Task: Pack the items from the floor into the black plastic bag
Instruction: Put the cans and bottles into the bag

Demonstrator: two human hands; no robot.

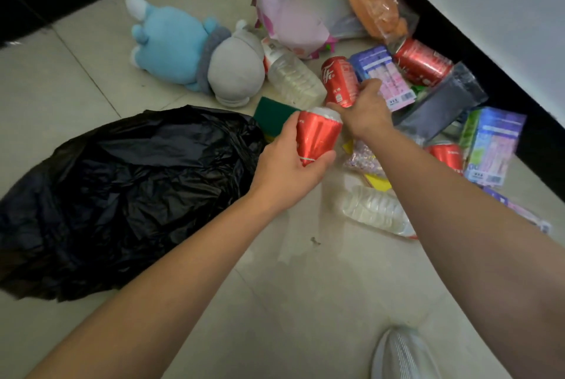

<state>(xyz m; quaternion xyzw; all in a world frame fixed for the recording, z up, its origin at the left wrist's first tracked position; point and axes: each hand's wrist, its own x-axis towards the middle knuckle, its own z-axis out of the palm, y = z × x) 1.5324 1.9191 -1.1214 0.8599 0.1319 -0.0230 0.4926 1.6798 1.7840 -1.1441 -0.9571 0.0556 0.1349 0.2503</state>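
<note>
At the centre of the view, the left hand (282,169) is wrapped around a red can (318,135), fingers curled on its side and thumb across its lower end, with the can lifted clear of the tiles. Just beyond it, toward 1 o'clock, the right hand (365,109) has closed its fingers over the end of a second red can (340,80) that appears to lie among the clutter.

So the step in hand looks like gathering cans, 1 per hand, before loading. The black plastic bag (122,195) lies slumped on the floor at 9 o'clock, touching nothing the hands carry, and its mouth cannot be made out from here (the folds hide it). My guess is the next move calls for finding and opening that mouth, awkward with both hands full, so 1 can may have to go down or be tucked in first.

Plenty is left: a blue plush toy (183,48) at 11 o'clock, a clear bottle (295,77) beside it, another crushed bottle (377,210) at 4 o'clock, tissue packs (492,146) at 3 o'clock.

Pale floor tiles (305,287) run to a dark skirting band (458,30) under a white wall at 2 o'clock.
</note>
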